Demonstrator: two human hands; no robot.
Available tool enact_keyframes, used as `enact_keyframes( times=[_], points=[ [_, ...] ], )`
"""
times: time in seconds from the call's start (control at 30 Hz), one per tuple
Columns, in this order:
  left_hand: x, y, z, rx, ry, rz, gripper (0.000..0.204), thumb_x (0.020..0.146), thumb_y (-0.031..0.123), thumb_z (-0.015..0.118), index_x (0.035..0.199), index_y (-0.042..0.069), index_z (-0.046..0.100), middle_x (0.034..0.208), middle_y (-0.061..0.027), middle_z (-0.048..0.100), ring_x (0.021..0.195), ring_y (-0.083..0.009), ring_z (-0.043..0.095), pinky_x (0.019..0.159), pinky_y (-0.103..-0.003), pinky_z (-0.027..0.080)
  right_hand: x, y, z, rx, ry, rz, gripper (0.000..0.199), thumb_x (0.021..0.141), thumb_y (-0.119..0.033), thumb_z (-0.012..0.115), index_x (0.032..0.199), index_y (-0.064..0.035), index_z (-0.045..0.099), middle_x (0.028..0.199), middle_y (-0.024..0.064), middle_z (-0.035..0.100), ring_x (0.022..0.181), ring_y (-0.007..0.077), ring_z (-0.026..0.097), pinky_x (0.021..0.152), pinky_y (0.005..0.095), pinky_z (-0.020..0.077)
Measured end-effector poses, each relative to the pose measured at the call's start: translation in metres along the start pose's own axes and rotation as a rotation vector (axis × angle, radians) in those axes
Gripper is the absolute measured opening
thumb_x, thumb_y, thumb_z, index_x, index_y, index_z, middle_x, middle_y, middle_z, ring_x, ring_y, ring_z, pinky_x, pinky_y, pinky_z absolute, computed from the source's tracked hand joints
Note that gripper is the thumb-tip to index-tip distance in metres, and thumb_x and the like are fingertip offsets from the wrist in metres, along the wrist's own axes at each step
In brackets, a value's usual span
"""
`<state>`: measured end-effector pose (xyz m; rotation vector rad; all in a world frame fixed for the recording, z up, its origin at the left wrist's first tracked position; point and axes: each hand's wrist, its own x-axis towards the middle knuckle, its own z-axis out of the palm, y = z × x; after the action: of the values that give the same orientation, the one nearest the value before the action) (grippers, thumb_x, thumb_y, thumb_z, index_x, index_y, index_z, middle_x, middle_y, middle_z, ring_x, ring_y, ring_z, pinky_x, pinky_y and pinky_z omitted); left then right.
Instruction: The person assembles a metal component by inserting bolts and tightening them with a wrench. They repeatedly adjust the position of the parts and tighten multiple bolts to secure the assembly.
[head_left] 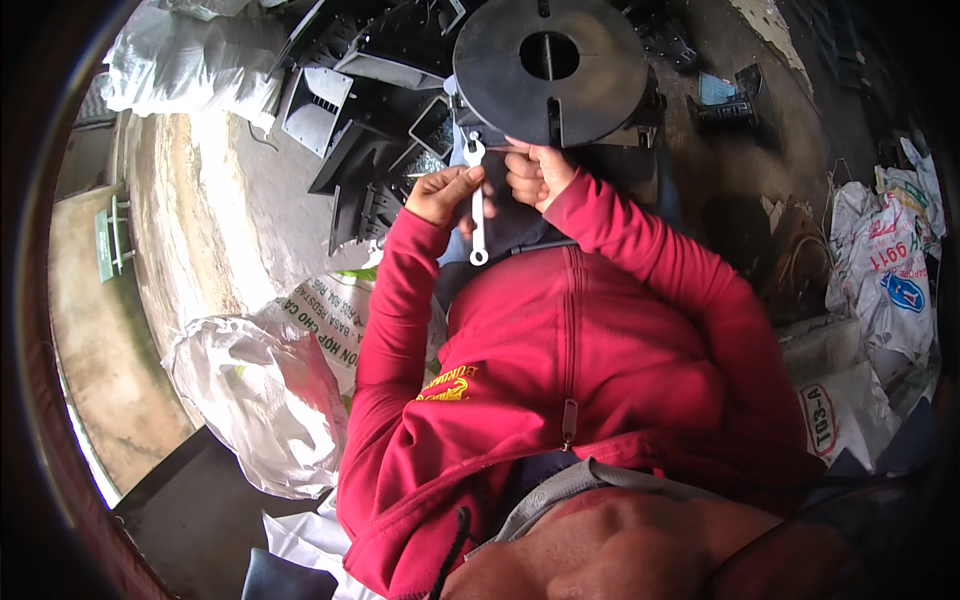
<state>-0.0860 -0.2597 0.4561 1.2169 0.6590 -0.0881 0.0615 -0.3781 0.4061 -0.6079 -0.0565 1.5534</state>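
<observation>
A silver combination wrench (478, 215) stands nearly upright in my left hand (445, 196), pinched between thumb and fingers. Its open jaw points up at a small bolt-like part (471, 137) by the near left edge of a round black disc (600, 95); I cannot tell whether the jaw grips it. The disc has a central hole and slots. My right hand (540, 175) is closed just right of the wrench, its fingers curled and its index finger at the disc's near edge. What its fingertips hold, if anything, is hidden.
Black and grey moulded parts (365, 160) lie heaped left of the disc. White sacks (260, 395) stand at the left, with more printed sacks (885, 265) at the right. A black part with a blue piece (725, 105) lies on the floor at the far right.
</observation>
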Motion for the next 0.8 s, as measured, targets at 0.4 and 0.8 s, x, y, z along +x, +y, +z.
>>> enact_keyframes(
  times=[0.4,0.8],
  points=[
    [0.021,0.001,0.015,-0.139,0.113,0.067,0.029,0.092,0.026,0.051,0.082,0.001,0.062,0.069,-0.0084,0.064,0.047,-0.0115,0.055,0.040,-0.022,0.042,0.004,-0.008,-0.010,-0.042,-0.053,0.034,0.029,0.085,-0.037,0.055,0.068,-0.0165,0.043,0.049,-0.0083,0.030,0.039,0.0033,0.027,0.035,0.0205,0.0233],
    [0.014,-0.006,0.011,-0.133,0.087,0.108,0.030,0.091,0.029,0.052,0.085,0.001,0.059,0.067,-0.0114,0.064,0.039,-0.0124,0.053,0.038,-0.021,0.042,0.005,-0.002,-0.007,-0.016,-0.022,-0.028,0.030,0.087,-0.035,0.051,0.066,-0.0152,0.042,0.046,-0.0091,0.025,0.035,0.0039,0.022,0.035,0.0212,0.0183]
  ],
)
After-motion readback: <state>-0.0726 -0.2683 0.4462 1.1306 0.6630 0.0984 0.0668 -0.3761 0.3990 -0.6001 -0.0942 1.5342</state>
